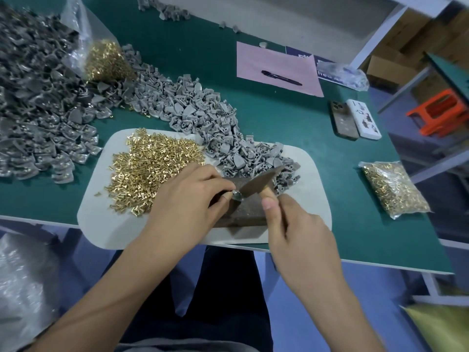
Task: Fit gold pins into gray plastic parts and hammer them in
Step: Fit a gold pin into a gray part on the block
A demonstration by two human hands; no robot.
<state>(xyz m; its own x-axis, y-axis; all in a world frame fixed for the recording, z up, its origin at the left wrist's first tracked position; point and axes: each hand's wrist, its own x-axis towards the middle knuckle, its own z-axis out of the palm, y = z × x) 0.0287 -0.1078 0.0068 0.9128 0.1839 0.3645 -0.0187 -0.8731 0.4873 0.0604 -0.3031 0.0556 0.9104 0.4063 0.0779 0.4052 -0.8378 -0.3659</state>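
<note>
My hands work near the worktop's point(355, 224) front edge: the left hand point(187, 196) pinches a gray part point(237, 196) on the dark block point(243, 207), the right hand point(299, 235) grips the hammer point(261, 182), whose head is blurred over that part. Pins point(154, 171) crowd the left of the mat point(106, 219), parts point(241, 148) behind. Bare worktop lies right of the mat, up to a pin bag point(394, 189).

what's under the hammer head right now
The hammer head sits over a dark block on the white mat. The left hand pinches something small there; whether it is a gray part is hidden by fingers.
</note>
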